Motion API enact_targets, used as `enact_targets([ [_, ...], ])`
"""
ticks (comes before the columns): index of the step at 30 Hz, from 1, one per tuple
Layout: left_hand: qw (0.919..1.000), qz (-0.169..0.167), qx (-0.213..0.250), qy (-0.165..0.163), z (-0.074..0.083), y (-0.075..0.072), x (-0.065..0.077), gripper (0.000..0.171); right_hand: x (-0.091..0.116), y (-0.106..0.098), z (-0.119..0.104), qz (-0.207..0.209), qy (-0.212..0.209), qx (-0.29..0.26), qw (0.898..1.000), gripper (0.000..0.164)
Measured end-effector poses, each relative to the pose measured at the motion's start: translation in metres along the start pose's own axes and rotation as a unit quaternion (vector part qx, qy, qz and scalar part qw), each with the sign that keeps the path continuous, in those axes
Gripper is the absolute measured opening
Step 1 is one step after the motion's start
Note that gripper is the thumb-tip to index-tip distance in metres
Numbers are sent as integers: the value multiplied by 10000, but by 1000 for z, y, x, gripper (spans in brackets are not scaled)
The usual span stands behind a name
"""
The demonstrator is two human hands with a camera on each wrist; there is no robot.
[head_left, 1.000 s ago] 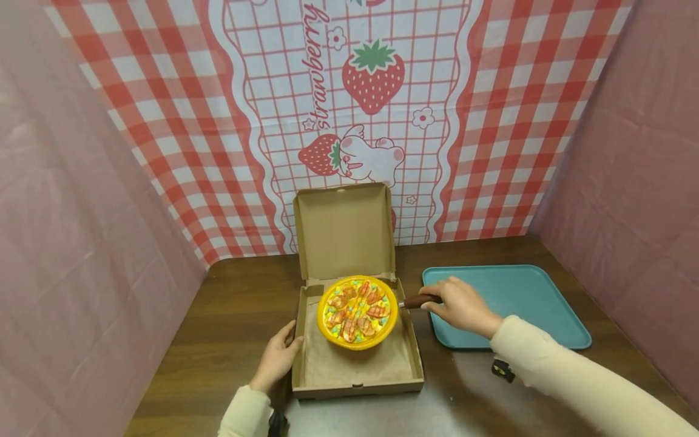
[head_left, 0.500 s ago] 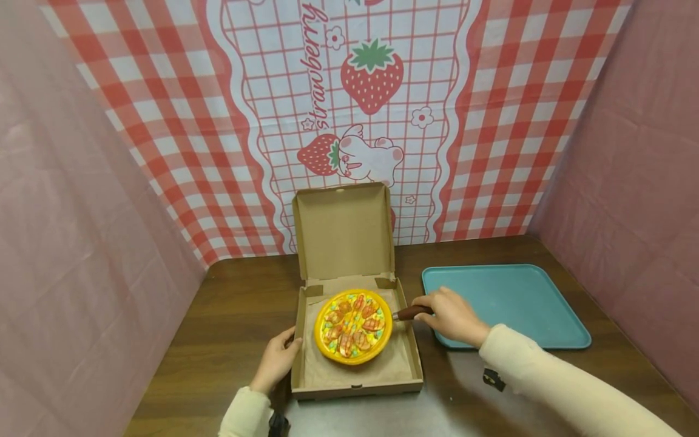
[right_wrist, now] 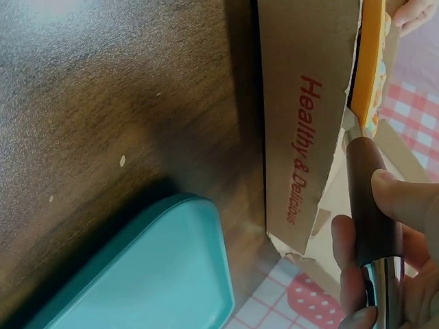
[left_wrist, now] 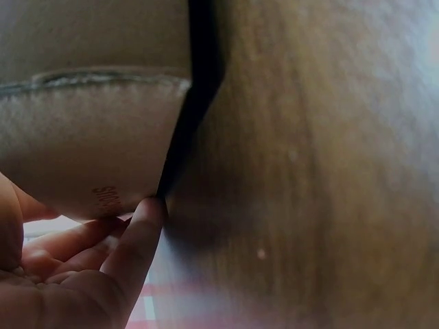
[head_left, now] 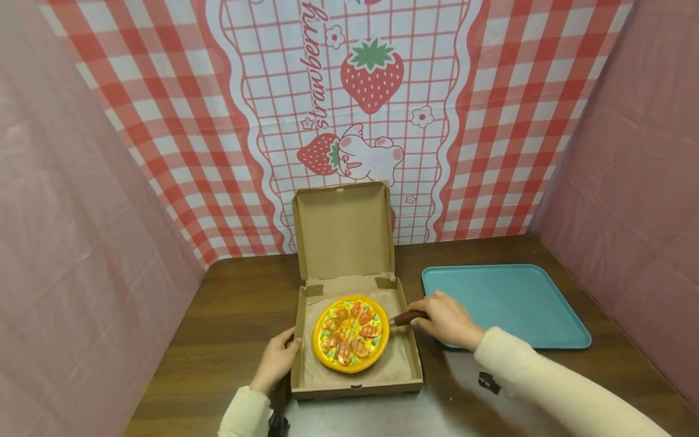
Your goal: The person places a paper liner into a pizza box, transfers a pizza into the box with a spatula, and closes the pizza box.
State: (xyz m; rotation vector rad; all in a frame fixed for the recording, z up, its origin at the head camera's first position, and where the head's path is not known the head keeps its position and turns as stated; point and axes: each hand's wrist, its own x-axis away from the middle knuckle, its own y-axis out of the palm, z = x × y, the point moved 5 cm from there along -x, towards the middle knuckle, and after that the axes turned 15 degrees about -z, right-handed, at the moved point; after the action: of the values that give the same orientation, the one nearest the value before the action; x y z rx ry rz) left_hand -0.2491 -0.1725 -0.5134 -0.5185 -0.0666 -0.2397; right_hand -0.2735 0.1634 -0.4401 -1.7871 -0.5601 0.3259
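A toy-like pizza (head_left: 351,334) with a yellow crust lies over the base of the open cardboard pizza box (head_left: 377,379). Under it goes a pizza server (right_wrist: 370,192) with a brown handle and metal end cap; its blade is hidden beneath the pizza. My right hand (head_left: 449,320) grips this handle above the box's right wall. On the other side, my left hand (head_left: 275,359) holds the box's left wall with bent fingers. In the left wrist view, its fingertips (left_wrist: 145,209) touch the cardboard at the lower edge. Whether the pizza touches the box floor, I cannot tell.
A teal tray (head_left: 508,303) lies on the wooden table (head_left: 229,315) to the right of the box. The box lid (head_left: 345,233) stands upright at the back, before a red-checked cloth (head_left: 491,152). Pink cloth walls (head_left: 93,212) enclose both sides.
My right hand has moved left and toward me, bringing the server and pizza lower and nearer the box's front. The left hand and box stay in place.
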Motion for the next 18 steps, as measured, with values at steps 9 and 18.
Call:
enact_targets([
  [9,10000,-16,-2,-30,-1,0,0,42,-1,3,-2,-67,-26,84,9999,20],
  [18,10000,-12,-1,-65,-1,0,0,42,1,3,-3,62,-127,462,9988,18],
])
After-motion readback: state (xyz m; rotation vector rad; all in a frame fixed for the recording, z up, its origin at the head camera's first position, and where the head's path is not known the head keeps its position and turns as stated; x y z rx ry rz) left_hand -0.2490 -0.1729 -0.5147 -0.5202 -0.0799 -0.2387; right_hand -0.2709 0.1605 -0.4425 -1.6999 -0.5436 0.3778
